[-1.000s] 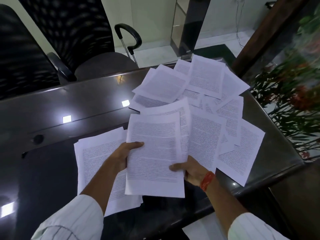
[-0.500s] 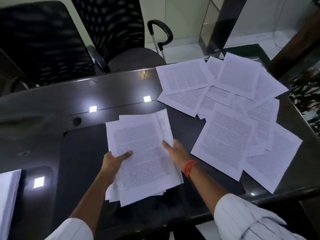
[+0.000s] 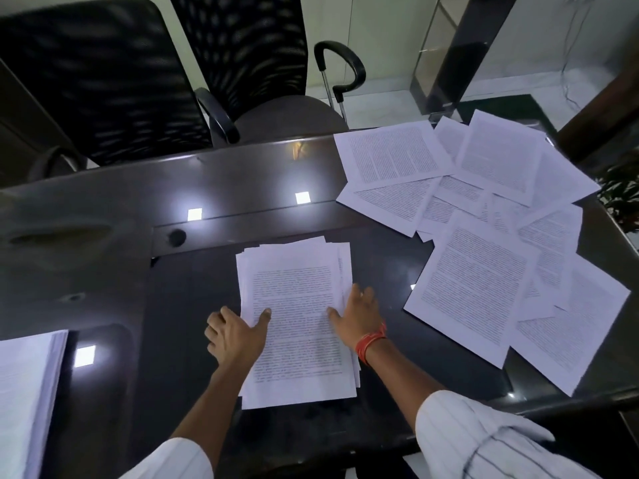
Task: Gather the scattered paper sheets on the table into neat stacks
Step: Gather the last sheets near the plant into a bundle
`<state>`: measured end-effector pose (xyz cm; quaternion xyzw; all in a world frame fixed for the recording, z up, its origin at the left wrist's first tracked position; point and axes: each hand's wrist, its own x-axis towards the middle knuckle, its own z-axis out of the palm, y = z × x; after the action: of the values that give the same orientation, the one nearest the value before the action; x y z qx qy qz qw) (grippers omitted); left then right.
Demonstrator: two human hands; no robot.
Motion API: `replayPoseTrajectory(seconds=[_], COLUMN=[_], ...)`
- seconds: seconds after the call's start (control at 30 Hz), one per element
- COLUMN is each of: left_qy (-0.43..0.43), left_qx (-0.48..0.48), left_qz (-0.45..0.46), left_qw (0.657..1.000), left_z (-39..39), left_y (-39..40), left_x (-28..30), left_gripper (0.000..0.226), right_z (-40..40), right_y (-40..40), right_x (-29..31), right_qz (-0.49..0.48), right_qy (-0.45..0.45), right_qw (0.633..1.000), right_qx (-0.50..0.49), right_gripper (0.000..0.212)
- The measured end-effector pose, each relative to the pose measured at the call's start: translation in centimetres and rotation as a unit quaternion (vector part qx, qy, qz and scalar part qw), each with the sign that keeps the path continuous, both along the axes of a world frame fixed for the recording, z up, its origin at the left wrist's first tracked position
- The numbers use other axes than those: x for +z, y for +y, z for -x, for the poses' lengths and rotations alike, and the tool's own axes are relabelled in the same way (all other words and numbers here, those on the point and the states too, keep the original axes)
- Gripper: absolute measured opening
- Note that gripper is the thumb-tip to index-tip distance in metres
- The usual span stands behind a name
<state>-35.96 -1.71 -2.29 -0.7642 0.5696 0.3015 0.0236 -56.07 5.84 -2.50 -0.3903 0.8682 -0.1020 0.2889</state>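
Paper stack [image 3: 297, 323] flat on dark counter [image 3: 103, 209] between both hands, left hand [image 3: 235, 335] and right hand [image 3: 359, 314] spread flat, pressing its side edges, scattered sheets [image 3: 484, 236] beyond the right hand

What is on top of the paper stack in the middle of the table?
Both hands rest on the stack: left hand at its left edge, right hand at its right. Edges of lower sheets peek out; their text is covered.

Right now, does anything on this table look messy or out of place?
Yes. The loose sheets at the right lie fanned and overlapping at odd angles. The stack between both hands is uneven too, with edges stepped at its top and right side.
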Motion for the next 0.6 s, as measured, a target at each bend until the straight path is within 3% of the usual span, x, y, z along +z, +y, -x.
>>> replayPoseTrajectory(seconds=[0.13,0.3,0.37,0.5,0.6], left_qy=[0.071,0.037,0.078,0.169,0.295], left_qx=[-0.004,0.026,0.022,0.089,0.150], left_qz=[-0.031,-0.049,-0.072,-0.129,-0.154], left_qw=[0.997,0.998,0.994,0.973,0.931], left_z=[1.6,2.6,3.0,4.0,3.2], left_y=[-1.2,-2.5,-3.2,-3.8,-3.8], left_x=[0.1,0.6,0.6,0.7,1.0], left_gripper=[0.088,0.102,0.099,0.068,0.017], right_z=[-1.9,-2.8,-3.2,-3.6,-2.5], right_y=[-1.0,-1.8,-2.6,-4.3,-4.6], right_x=[-0.5,-0.1,0.2,0.2,0.4], right_qz=[-0.034,-0.028,-0.032,-0.042,0.042], right_qy=[0.019,0.007,-0.017,-0.106,-0.256], right_qw=[0.997,0.999,0.998,0.988,0.944], right_qx=[0.073,-0.014,-0.042,-0.106,-0.203], right_gripper=[0.082,0.094,0.097,0.091,0.046])
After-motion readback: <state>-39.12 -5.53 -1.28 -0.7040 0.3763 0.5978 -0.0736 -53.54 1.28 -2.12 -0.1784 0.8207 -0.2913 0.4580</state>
